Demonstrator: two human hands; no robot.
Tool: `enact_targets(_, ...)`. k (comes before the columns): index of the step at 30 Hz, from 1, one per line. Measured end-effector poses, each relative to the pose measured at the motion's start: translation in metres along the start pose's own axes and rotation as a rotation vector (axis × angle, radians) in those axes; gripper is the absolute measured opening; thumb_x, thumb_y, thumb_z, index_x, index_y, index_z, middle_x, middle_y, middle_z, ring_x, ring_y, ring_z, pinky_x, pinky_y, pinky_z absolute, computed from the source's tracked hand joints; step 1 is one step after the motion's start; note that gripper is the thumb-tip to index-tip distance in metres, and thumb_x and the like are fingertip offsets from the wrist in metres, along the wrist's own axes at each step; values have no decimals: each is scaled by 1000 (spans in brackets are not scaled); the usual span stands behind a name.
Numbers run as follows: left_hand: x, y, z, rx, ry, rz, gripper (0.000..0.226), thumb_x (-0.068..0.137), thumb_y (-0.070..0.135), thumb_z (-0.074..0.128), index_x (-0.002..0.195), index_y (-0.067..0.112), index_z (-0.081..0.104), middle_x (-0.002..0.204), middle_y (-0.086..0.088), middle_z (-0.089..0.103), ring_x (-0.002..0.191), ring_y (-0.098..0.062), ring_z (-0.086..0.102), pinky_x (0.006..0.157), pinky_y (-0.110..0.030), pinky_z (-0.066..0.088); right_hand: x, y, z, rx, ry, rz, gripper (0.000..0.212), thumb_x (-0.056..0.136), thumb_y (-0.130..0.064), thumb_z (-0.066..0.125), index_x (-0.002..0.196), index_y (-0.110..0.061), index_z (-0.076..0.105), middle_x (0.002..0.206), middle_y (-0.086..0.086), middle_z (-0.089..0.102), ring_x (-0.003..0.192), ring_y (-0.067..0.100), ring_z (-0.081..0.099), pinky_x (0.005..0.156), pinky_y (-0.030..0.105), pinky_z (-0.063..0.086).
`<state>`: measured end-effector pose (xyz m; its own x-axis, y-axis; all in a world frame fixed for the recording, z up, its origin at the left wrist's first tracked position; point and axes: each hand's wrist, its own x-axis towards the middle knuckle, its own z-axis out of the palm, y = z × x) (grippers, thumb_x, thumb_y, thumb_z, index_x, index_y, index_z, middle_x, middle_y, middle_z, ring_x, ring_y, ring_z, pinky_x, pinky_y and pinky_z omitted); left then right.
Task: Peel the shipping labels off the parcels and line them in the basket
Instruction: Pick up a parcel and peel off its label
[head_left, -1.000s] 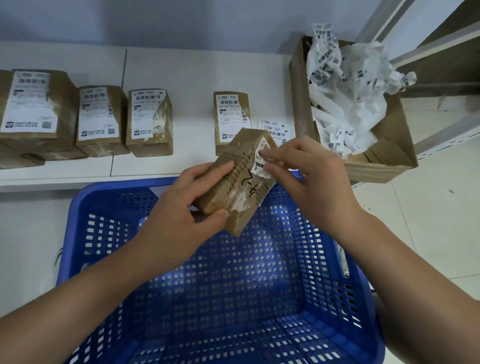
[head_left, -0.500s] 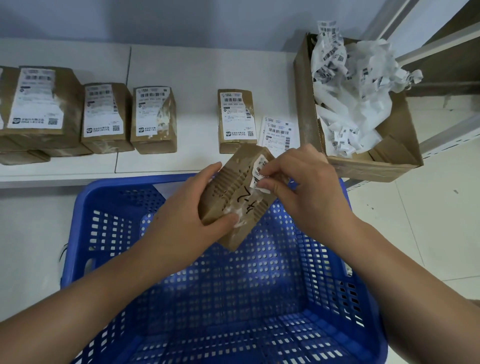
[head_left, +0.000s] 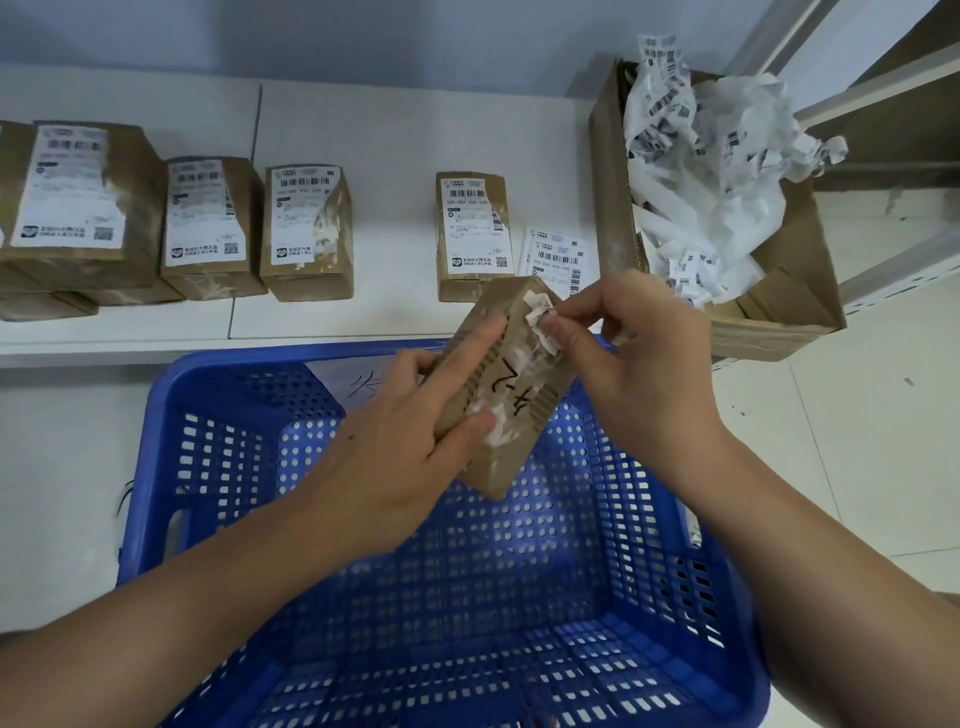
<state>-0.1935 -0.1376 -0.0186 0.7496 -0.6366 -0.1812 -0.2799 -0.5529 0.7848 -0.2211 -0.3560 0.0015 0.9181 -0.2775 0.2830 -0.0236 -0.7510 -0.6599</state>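
Observation:
My left hand (head_left: 410, 441) grips a small brown parcel (head_left: 511, 415) tilted above the blue basket (head_left: 218, 452). Handwriting and white label residue mark its top face. My right hand (head_left: 628, 358) pinches a torn white label scrap (head_left: 540, 314) at the parcel's upper corner. On the white shelf (head_left: 395, 135) behind lie several labelled parcels: one in the middle (head_left: 472, 234), others at the left (head_left: 306, 228) (head_left: 208, 223) (head_left: 72, 202). The basket holds no parcels that I can see.
A loose peeled label (head_left: 558, 254) lies on the shelf beside the middle parcel. An open cardboard box (head_left: 779, 291) full of crumpled peeled labels sits at the right. A white paper with handwriting (head_left: 358, 379) is on the basket's far wall. Pale floor tiles lie to the right.
The remaining label scrap has shrunk and curled up at the parcel's corner as my right hand's fingers picked at it. The view has shifted slightly; my left hand keeps its hold.

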Motion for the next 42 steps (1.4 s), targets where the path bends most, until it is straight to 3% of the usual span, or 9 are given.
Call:
enact_targets(5,7,5,4,-58,4,38,68,102,54,44,138,84,-5,121,16,40,95,-3,56,82,-31,52,0,-4,-8,35,92,77,8,88,-17,76,82,-17,71,76,-12,64,71,5,56,66,13,42)
enact_targets(11,5,-13,11,-140,49,-36,68,100,54,47,146,77,2,125,9,46,103,-6,58,96,-37,54,27,28,-54,149,385,304,13,86,-15,74,88,-3,70,74,-3,69,62,-1,58,63,19,48)
enact_targets(13,5,-14,11,-173,50,-44,66,96,61,45,146,77,4,127,8,47,106,-6,58,100,-40,53,25,39,-57,72,319,317,8,86,-15,76,87,-9,71,74,-9,68,63,-4,57,65,16,47)
enact_targets(17,7,-9,13,-246,42,-34,65,96,65,46,145,78,7,127,8,48,110,-8,61,102,-42,54,14,61,-50,-12,227,379,10,88,-15,75,86,-24,71,77,-16,68,73,9,63,77,31,54)
enact_targets(20,8,-7,14,-224,47,-23,67,97,58,46,145,78,4,123,13,46,104,-1,58,96,-32,52,19,75,-52,-51,237,401,6,89,-15,74,90,-21,76,80,-10,71,78,17,68,82,39,56)
enact_targets(25,8,-10,16,-210,43,-32,68,96,59,46,145,78,2,127,13,46,105,1,56,89,-24,49,52,94,-49,-230,230,454,10,86,-17,66,92,-22,72,80,-5,71,77,17,67,77,37,56)
enact_targets(31,11,-10,15,-200,47,-61,68,96,59,44,141,82,-2,124,19,41,100,6,56,82,-14,44,82,111,-34,-397,-31,556,14,87,-19,68,76,-28,65,76,-7,66,83,21,67,83,38,54)
enact_targets(38,13,-11,12,-199,68,-66,69,100,56,46,143,80,-1,127,9,43,106,-4,57,95,-35,54,87,113,-36,-415,-48,573,13,89,-21,70,78,-28,69,81,-6,70,87,20,68,88,40,54)
enact_targets(42,15,-13,10,-222,88,-81,68,101,55,48,145,78,0,128,8,44,110,-6,57,100,-40,53,77,97,-42,-375,-1,402,12,89,-21,69,82,-30,71,81,-14,67,83,17,67,88,43,54)
